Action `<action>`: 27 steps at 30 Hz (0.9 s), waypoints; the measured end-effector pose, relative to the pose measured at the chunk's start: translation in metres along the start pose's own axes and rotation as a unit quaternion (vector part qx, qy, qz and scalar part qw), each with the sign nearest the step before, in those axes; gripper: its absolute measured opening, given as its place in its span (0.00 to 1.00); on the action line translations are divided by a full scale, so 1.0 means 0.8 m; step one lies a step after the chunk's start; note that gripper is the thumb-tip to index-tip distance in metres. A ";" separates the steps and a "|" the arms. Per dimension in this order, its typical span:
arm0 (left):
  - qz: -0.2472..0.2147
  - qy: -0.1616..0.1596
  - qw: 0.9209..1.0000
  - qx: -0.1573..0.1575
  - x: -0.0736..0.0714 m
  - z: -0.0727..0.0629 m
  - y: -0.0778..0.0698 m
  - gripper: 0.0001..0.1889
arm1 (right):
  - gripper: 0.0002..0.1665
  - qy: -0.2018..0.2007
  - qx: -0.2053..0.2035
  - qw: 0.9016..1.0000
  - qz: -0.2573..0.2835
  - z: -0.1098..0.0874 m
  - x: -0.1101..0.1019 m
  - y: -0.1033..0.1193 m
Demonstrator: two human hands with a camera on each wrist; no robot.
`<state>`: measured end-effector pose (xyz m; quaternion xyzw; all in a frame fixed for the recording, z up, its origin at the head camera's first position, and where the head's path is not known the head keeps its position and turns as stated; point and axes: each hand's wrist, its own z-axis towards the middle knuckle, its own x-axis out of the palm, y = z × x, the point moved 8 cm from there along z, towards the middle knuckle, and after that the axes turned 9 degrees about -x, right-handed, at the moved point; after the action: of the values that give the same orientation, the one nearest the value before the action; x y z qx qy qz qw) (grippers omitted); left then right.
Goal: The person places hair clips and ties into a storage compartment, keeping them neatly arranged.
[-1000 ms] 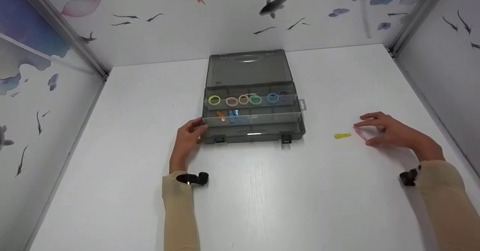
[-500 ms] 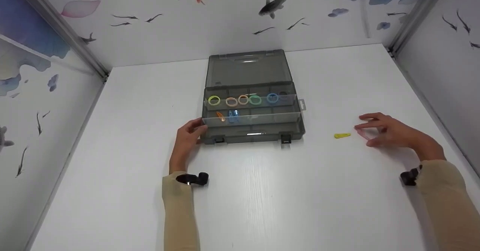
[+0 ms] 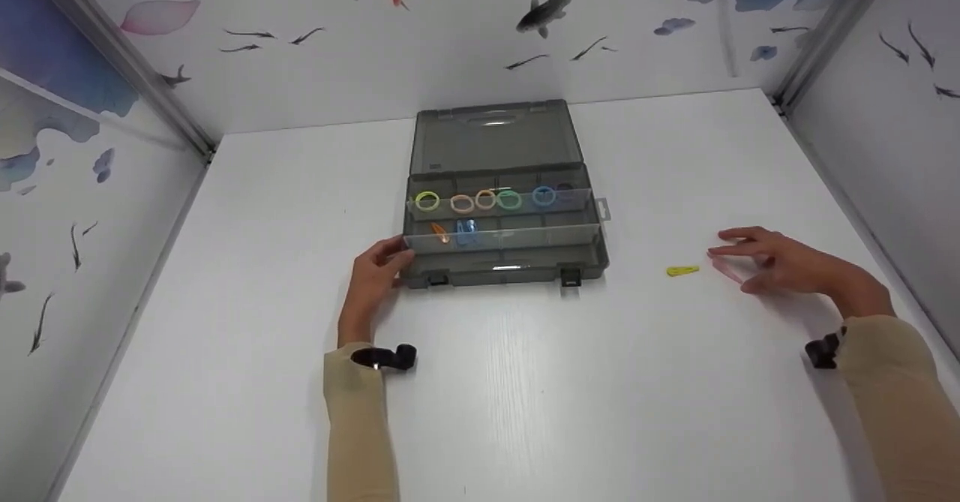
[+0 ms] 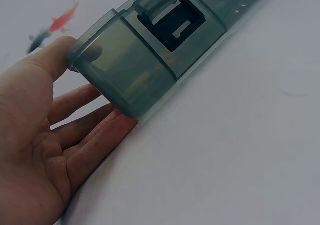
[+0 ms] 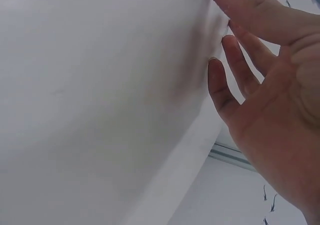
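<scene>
A grey translucent storage box (image 3: 503, 277) stands with its lid (image 3: 497, 142) raised at the back. My left hand (image 3: 371, 278) holds its front left corner, the thumb at the rim and the other fingers against the side, as the left wrist view shows. Coloured rings lie in the back row, and an orange hair clip (image 3: 440, 232) and blue hair clips (image 3: 466, 232) in the middle row. At the right, my right hand (image 3: 784, 262) has a thin pink item (image 3: 724, 269) between thumb and fingertips; its kind is unclear. The right wrist view leaves it hidden. A yellow hair clip (image 3: 682, 271) lies just left.
The white table (image 3: 510, 404) runs to a back panel (image 3: 465, 74) printed with fish, with side panels at left and right. Two latches hang at the box's front, one of them a dark latch (image 3: 571, 278). A hanging tab (image 3: 604, 209) sticks out on its right.
My right thumb has shifted slightly right, away from the fingertips, and the pink item looks fainter and a little longer. The left hand and box have stayed in place.
</scene>
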<state>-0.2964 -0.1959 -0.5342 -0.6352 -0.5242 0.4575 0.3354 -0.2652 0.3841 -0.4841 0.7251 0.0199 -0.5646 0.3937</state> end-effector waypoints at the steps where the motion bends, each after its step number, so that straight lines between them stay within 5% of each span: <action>1: 0.000 -0.001 1.000 -0.001 0.000 0.000 0.000 0.27 | 0.35 -0.004 -0.002 1.000 0.004 0.000 0.000 0.000; 12: -0.005 -0.001 1.000 0.006 -0.001 0.000 0.001 0.26 | 0.29 -0.039 -0.023 0.999 0.022 0.000 -0.001 -0.002; 20: -0.001 -0.002 1.000 0.004 -0.001 0.001 0.002 0.26 | 0.25 -0.037 0.017 0.998 0.054 -0.006 0.001 -0.009; 27: -0.001 0.000 1.000 -0.001 0.000 -0.001 0.002 0.27 | 0.24 -0.022 0.012 0.999 0.022 -0.002 0.000 -0.005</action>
<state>-0.2954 -0.1965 -0.5353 -0.6351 -0.5250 0.4565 0.3357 -0.2659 0.3876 -0.4863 0.7176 -0.0110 -0.5717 0.3976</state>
